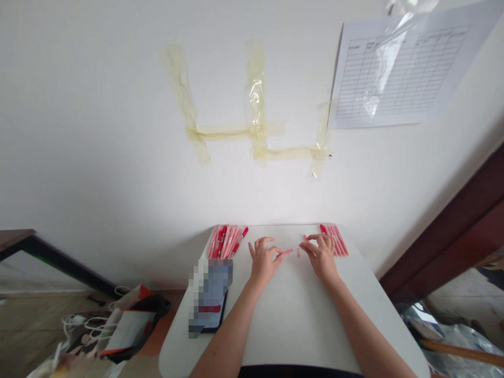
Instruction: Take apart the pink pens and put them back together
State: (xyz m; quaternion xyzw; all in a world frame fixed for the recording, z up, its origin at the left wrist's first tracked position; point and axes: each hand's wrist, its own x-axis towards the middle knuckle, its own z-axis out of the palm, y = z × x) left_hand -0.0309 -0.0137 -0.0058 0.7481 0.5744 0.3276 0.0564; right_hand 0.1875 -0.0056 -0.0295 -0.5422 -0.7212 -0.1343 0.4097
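My left hand (263, 257) pinches a pink pen barrel (287, 252) above the white table, its thumb and forefinger closed on the barrel's left end. Opposite it, my right hand (322, 255) has thumb and forefinger closed on a thin pale pen refill (296, 248), which lines up with the barrel's open end. A small pink pen part (298, 253) lies just below the refill, and another pink piece (305, 237) shows behind my right fingers. Beyond my right hand lies a row of pink pens (339, 241) with a red one (323, 229) among them.
At the table's back left is a pile of pink and red pens (226, 241). A phone (212, 299), partly blurred out, lies left of my forearm. A white wall bears yellowed tape (256, 94) and a printed sheet (397, 73). Bags and cables (129, 325) are on the floor at left.
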